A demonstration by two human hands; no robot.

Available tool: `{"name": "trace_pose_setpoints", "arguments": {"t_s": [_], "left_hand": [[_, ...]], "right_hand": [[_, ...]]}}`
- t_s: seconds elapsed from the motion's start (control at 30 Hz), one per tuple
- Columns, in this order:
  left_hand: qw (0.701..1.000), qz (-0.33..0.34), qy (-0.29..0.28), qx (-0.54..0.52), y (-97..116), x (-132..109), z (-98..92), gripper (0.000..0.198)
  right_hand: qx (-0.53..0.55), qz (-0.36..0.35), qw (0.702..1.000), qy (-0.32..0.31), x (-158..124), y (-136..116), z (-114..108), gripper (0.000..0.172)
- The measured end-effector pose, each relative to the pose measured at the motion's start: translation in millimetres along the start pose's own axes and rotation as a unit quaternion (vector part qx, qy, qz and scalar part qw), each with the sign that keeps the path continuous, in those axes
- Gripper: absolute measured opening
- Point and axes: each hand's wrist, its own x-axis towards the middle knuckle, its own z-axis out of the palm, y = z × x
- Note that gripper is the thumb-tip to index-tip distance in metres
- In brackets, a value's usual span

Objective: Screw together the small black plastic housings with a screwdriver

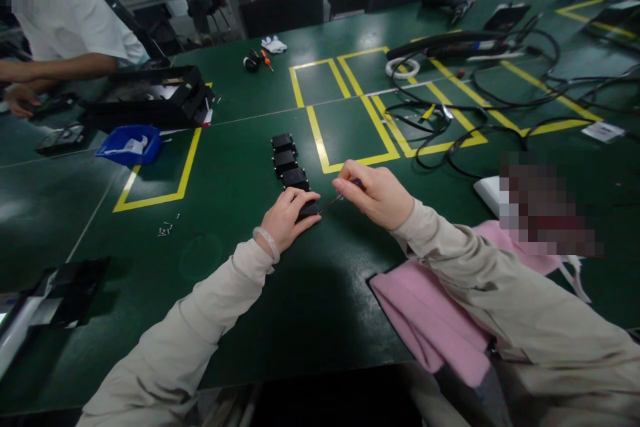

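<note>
My left hand (287,217) grips a small black box-like block (308,209) against the green table, fingers on top and thumb along its near side. In my right hand (373,193) is a screwdriver (332,203), its handle mostly hidden by the closed fingers. The screwdriver's tip meets the right end of the held block, where a small screw seems to be. Beyond my left hand, more black blocks (285,160) stand in a row, with small shiny screws at their corners.
Loose screws (165,229) lie to the left. A blue tray (131,145) and a black bin (150,97) are farther left, near a person in white (75,13). Black cables (450,113) spread at right. A pink cloth (430,307) lies under my right forearm.
</note>
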Motion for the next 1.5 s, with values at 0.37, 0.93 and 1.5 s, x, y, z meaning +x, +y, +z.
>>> {"name": "trace_pose_setpoints", "arguments": {"t_s": [0.37, 0.93, 1.5], "left_hand": [[1.0, -0.003, -0.002, 0.001, 0.2, 0.1, -0.4, 0.035], [1.0, -0.006, -0.004, -0.001, -0.5, -0.6, -0.1, 0.035], [1.0, -0.003, 0.001, -0.002, 0.0, 0.3, 0.4, 0.034]], "right_hand": [[-0.039, 0.0, 0.999, 0.009, 1.8, 3.3, 0.0, 0.018], [0.01, -0.007, 1.0, 0.002, 1.9, 1.7, -0.5, 0.006], [-0.005, -0.026, 1.0, 0.01, 2.3, 2.6, 1.3, 0.017]]}}
